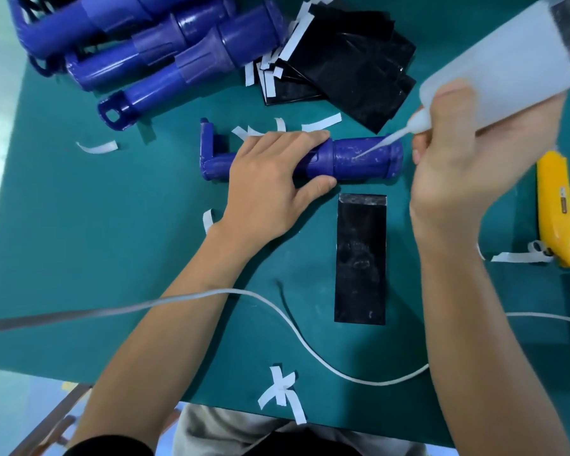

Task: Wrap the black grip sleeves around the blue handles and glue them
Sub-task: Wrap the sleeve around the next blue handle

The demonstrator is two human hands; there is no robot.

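Left hand (270, 179) is gripping the blue handle (359, 158) mid-frame on the green surface (112, 241), right hand (468, 166) is squeezing a glue bottle (507, 60) with its nozzle touching the handle. One black grip sleeve (361, 258) lies flat just below.

The glue bottle (500, 57) is motion-blurred. Its rear end runs past the top and right edges, and the right hand (458, 166) gripping it covers its neck. The middle section of the blue handle (366, 156) lies hidden under the left hand (270, 179) that holds it; whether glue sits at the nozzle tip is too fine to tell. The pile of blue handles (145, 44) is cropped by the top edge. The stack of black grip sleeves (349, 70) overlaps, number not countable, far corner behind the bottle. The white cable (244, 292) is blurred at left, passes under the right forearm, and is cropped at both sides. The label on the yellow utility knife (555, 199) is illegible.
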